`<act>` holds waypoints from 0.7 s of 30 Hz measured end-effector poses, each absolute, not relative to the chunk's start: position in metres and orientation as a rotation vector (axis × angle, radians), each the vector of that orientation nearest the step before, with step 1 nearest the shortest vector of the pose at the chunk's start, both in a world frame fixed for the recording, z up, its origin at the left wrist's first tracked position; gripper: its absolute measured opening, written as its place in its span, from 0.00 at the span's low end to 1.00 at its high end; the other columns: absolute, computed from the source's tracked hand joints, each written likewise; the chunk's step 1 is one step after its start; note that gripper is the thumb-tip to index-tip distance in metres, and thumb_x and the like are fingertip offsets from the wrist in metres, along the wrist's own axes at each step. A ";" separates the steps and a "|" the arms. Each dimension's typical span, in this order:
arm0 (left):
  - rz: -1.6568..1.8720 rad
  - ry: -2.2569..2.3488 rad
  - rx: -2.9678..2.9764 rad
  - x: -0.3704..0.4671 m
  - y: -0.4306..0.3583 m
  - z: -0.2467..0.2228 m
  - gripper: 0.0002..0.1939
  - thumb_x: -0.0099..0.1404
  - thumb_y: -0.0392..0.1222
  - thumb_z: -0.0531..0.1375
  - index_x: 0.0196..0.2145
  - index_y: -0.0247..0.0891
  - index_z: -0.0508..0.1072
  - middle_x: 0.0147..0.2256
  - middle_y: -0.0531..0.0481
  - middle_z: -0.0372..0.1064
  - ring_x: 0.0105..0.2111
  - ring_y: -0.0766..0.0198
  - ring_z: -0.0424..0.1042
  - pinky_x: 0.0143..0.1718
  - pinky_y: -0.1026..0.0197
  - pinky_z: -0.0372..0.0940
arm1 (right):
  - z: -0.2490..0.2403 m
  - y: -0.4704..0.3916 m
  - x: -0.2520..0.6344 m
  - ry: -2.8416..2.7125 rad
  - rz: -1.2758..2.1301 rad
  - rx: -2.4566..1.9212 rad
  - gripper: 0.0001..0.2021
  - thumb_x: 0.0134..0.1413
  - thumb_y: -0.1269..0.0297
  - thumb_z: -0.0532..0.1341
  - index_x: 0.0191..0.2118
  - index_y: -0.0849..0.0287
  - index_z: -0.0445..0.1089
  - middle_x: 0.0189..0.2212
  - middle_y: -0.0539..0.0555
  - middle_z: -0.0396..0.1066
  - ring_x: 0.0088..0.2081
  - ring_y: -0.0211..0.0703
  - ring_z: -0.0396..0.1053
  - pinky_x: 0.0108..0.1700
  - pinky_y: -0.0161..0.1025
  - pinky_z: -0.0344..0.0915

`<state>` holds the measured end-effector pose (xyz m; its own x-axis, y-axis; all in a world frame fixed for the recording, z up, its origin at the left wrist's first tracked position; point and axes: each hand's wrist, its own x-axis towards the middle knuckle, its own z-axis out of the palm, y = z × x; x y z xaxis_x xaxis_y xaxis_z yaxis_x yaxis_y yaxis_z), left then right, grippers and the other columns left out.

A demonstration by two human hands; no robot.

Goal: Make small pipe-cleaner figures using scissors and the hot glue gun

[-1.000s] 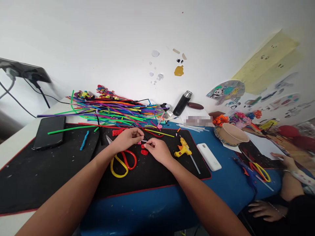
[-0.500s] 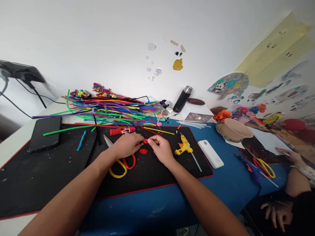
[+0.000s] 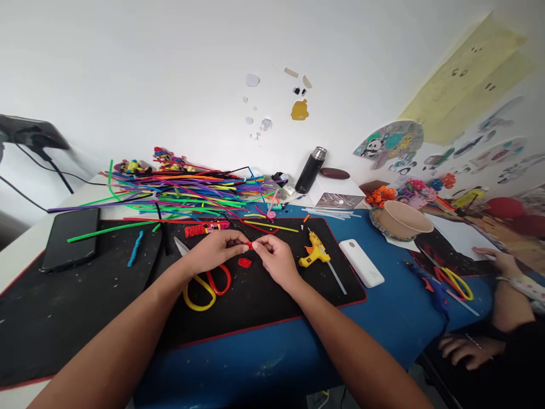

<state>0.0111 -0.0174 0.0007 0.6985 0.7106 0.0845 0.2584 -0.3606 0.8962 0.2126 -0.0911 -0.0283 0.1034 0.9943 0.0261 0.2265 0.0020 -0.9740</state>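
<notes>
Between my two hands, over the black mat, is a small red coiled piece (image 3: 250, 245). My left hand (image 3: 217, 249) pinches its left side, and my right hand (image 3: 276, 258) grips its right side; the fingertips nearly meet and hide most of it. A second red coil (image 3: 244, 263) lies on the mat just below. Scissors with yellow and red handles (image 3: 199, 296) rest partly under my left wrist. Behind my left hand lies a red fuzzy strip with a pink figure (image 3: 195, 230). The yellow glue gun (image 3: 315, 254) lies right of my right hand.
Colourful pipe cleaners (image 3: 191, 190) are heaped along the wall. A phone (image 3: 71, 238) lies left, a white power bank (image 3: 361, 263) right. A black flask (image 3: 310, 170) and a bowl (image 3: 407, 220) stand behind. Another person's hands (image 3: 472, 351) are at the right.
The fingers of both hands have closed in around the red piece, which is now more covered. The whole view has shifted slightly. The other person's lower hand has moved a little.
</notes>
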 end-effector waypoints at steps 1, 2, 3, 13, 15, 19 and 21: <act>0.586 0.753 1.934 0.011 -0.018 0.001 0.16 0.68 0.56 0.63 0.40 0.41 0.81 0.29 0.52 0.75 0.27 0.61 0.69 0.29 0.62 0.61 | -0.028 -0.091 0.212 -1.293 1.011 -1.410 0.14 0.61 0.49 0.65 0.37 0.54 0.75 0.17 0.44 0.60 0.19 0.36 0.55 0.23 0.36 0.51; 0.594 0.752 1.941 0.011 -0.018 0.000 0.16 0.68 0.56 0.63 0.39 0.40 0.81 0.29 0.52 0.75 0.27 0.62 0.68 0.29 0.62 0.61 | -0.029 -0.091 0.211 -1.283 1.021 -1.407 0.14 0.61 0.49 0.66 0.36 0.54 0.75 0.17 0.44 0.59 0.18 0.36 0.55 0.23 0.35 0.51; 0.605 0.750 1.949 0.012 -0.019 0.000 0.16 0.69 0.55 0.63 0.39 0.40 0.81 0.29 0.52 0.74 0.27 0.62 0.68 0.29 0.62 0.60 | -0.029 -0.091 0.210 -1.272 1.031 -1.404 0.14 0.61 0.48 0.66 0.36 0.54 0.75 0.17 0.43 0.59 0.18 0.36 0.54 0.23 0.35 0.51; 0.711 0.785 2.164 0.015 -0.020 -0.008 0.11 0.71 0.47 0.60 0.36 0.39 0.77 0.28 0.52 0.72 0.25 0.64 0.68 0.28 0.63 0.59 | -0.035 -0.087 0.203 -1.172 1.009 -1.442 0.15 0.57 0.49 0.67 0.32 0.56 0.74 0.15 0.42 0.59 0.16 0.35 0.54 0.21 0.34 0.49; 0.745 0.782 2.212 0.015 -0.021 -0.008 0.10 0.71 0.45 0.59 0.36 0.39 0.77 0.28 0.52 0.73 0.26 0.64 0.69 0.29 0.63 0.60 | -0.035 -0.085 0.201 -1.136 1.020 -1.424 0.16 0.56 0.48 0.67 0.32 0.57 0.73 0.14 0.42 0.59 0.16 0.34 0.54 0.20 0.34 0.49; 0.822 0.808 2.221 0.017 -0.022 -0.007 0.10 0.71 0.44 0.59 0.38 0.38 0.78 0.31 0.49 0.76 0.29 0.62 0.72 0.32 0.61 0.62 | -0.031 -0.081 0.195 -1.056 1.066 -1.342 0.17 0.54 0.47 0.69 0.32 0.57 0.71 0.13 0.40 0.57 0.14 0.33 0.52 0.18 0.33 0.48; 0.851 0.816 2.095 0.018 -0.022 -0.006 0.11 0.71 0.46 0.60 0.39 0.38 0.79 0.32 0.48 0.77 0.30 0.61 0.73 0.33 0.61 0.64 | -0.027 -0.081 0.193 -1.031 1.087 -1.303 0.19 0.54 0.45 0.68 0.32 0.57 0.70 0.13 0.39 0.56 0.13 0.32 0.51 0.17 0.33 0.48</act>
